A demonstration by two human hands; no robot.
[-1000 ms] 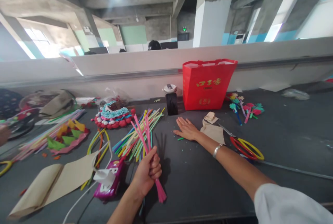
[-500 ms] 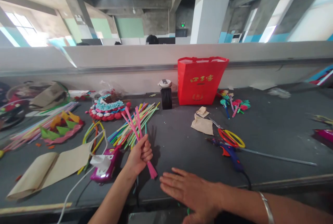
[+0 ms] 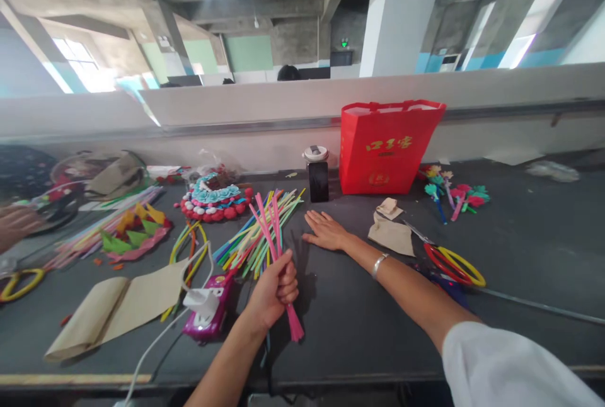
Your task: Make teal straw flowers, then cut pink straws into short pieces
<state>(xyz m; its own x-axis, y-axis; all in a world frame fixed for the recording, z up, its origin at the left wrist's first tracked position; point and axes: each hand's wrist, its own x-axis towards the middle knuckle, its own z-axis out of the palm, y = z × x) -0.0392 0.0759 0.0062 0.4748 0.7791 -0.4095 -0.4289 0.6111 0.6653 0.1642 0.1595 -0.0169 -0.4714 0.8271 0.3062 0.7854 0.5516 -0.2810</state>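
Observation:
My left hand (image 3: 275, 287) is wrapped round a bunch of pink pipe cleaners (image 3: 270, 230), their tops fanned apart and their lower ends sticking out below the fist. Just behind them a pile of multicoloured pipe cleaners (image 3: 250, 237) lies on the dark table (image 3: 340, 325). My right hand (image 3: 326, 230) is open, palm down over the table, its fingers pointing left and forward. It holds nothing. Beyond it a black phone-like slab (image 3: 318, 181) leans upright against a white-lidded cup (image 3: 316, 154). Beige cloth pieces (image 3: 391, 234) lie to the right of this hand.
A red bag (image 3: 390, 152) stands at the back. Scissors (image 3: 454, 264) and a partly hidden glue gun (image 3: 449, 287) lie under and beside my right forearm. A purple power strip (image 3: 210, 315) with a white plug and beige paper (image 3: 118, 315) lie left. Another person's hand (image 3: 16, 227) shows at the left edge.
My right hand has moved forward from the table's front edge to beside the multicoloured pile. My left hand still grips the pink pipe cleaners. The view has shifted, and another person's hand now shows at left.

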